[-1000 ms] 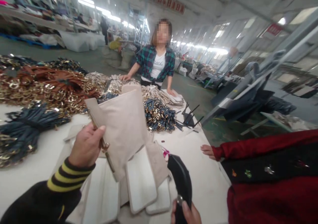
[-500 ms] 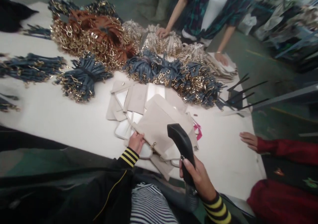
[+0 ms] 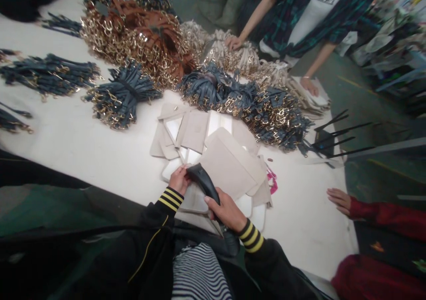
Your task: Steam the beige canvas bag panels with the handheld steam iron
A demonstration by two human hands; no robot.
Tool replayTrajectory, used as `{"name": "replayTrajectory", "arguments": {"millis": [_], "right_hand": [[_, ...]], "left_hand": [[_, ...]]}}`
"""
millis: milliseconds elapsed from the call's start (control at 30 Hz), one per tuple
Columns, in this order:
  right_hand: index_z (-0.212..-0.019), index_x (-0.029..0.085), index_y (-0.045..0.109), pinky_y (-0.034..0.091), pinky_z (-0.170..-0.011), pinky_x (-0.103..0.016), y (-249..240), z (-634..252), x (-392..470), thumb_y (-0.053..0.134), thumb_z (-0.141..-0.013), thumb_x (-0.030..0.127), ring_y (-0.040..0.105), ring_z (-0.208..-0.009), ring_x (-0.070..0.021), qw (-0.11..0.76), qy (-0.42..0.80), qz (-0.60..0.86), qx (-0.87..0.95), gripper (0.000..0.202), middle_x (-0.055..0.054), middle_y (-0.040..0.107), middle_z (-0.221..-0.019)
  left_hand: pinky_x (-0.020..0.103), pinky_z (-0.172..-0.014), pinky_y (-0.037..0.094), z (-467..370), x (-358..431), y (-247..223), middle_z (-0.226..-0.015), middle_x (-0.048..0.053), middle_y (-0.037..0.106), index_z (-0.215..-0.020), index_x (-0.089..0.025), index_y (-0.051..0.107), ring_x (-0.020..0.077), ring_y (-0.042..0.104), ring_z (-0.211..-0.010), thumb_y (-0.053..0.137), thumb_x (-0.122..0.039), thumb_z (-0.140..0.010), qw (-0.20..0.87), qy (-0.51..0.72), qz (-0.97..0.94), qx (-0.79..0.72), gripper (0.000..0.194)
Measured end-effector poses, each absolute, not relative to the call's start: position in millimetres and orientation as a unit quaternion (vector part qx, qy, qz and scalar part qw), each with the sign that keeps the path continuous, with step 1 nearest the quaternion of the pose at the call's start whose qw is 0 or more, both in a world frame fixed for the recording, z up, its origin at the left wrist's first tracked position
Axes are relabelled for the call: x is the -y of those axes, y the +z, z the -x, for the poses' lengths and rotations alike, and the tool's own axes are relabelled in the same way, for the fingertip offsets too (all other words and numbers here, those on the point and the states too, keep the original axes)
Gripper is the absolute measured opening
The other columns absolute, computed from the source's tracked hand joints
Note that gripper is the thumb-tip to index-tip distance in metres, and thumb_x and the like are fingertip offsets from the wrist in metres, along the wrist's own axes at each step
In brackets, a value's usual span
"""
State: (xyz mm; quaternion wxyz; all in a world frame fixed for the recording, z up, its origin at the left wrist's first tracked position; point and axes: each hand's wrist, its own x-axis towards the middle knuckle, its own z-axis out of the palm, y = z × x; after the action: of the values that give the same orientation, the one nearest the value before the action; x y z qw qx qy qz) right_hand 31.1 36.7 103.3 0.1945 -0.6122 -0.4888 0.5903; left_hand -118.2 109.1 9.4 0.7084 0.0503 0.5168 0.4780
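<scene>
My right hand (image 3: pixel 228 209) is wrapped round the grip of a black handheld tool (image 3: pixel 207 185) with a ribbed hose at its lower end. The tool's flat nozzle lies close to the fingertips of my left hand (image 3: pixel 180 179). Those fingers are pinched at the left edge of the beige panels; exactly what they hold is too small to make out. A large beige panel (image 3: pixel 226 158) rests on top of a loose pile of beige and white pieces (image 3: pixel 193 131).
Bundles of dark blue straps (image 3: pixel 124 96) and brown straps (image 3: pixel 149 33) with gold clasps line the table's (image 3: pixel 83 158) far side. Across it, a person in a plaid shirt touches beige bundles (image 3: pixel 246 56). At right is another person's hand (image 3: pixel 339 201), red-sleeved.
The black tool in my right hand has swung left, and its nozzle is now beside my left fingers. The gold clasp near my left hand is out of sight. The view has shifted slightly.
</scene>
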Motion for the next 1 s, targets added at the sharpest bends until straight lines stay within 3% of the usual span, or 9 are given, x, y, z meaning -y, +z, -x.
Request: {"name": "replayTrajectory", "arguments": {"millis": [267,533,667,800,1000], "right_hand": [[-0.088,0.018,0.046,0.043,-0.042,-0.023,106,-21,-37,0.048,-0.083,0.037,0.054,-0.041,-0.0116,0.181,0.582,0.622,0.491,0.02,0.004,0.05,-0.058],[-0.082,0.018,0.045,0.044,-0.047,-0.025,117,-60,-11,0.043,-0.086,0.044,0.053,-0.045,-0.0125,0.27,0.564,0.629,0.463,0.027,0.003,0.053,-0.054],[-0.077,0.017,0.048,0.043,-0.05,-0.025,120,-97,29,0.042,-0.086,0.047,0.052,-0.047,-0.0119,0.302,0.528,0.672,0.423,0.032,0.002,0.055,-0.053],[-0.076,0.017,0.049,0.041,-0.048,-0.024,115,-115,63,0.042,-0.087,0.047,0.053,-0.048,-0.0115,0.292,0.549,0.683,0.385,0.034,0.001,0.055,-0.054],[-0.079,0.016,0.049,0.041,-0.049,-0.023,117,-122,90,0.043,-0.087,0.048,0.053,-0.049,-0.011,0.282,0.577,0.672,0.368,0.034,0.001,0.055,-0.058]], "left_hand": [[0.023,-0.064,0.049,123,-107,3,-0.073,0.002,0.066,-0.082,-0.013,0.062,0.0108,0.061,-0.065,0.065,-0.016,-0.068,0.735,0.488,-0.067,-0.466,0.015],[0.026,-0.071,0.05,123,-102,13,-0.079,0.002,0.067,-0.084,-0.016,0.056,0.0113,0.063,-0.071,0.064,-0.016,-0.071,0.731,0.473,-0.06,-0.488,0.015],[0.026,-0.074,0.049,107,-67,10,-0.072,0.001,0.066,-0.074,-0.015,0.052,0.0109,0.063,-0.069,0.069,-0.019,-0.066,0.77,0.38,-0.087,-0.505,0.019],[0.025,-0.068,0.05,83,-40,5,-0.069,0.003,0.066,-0.072,-0.014,0.052,0.0109,0.062,-0.062,0.072,-0.019,-0.064,0.806,0.272,-0.102,-0.515,0.022],[0.029,-0.063,0.052,74,-45,7,-0.076,0.002,0.066,-0.082,-0.016,0.052,0.015,0.065,-0.063,0.066,-0.018,-0.068,0.807,0.275,-0.105,-0.512,0.02]]}}
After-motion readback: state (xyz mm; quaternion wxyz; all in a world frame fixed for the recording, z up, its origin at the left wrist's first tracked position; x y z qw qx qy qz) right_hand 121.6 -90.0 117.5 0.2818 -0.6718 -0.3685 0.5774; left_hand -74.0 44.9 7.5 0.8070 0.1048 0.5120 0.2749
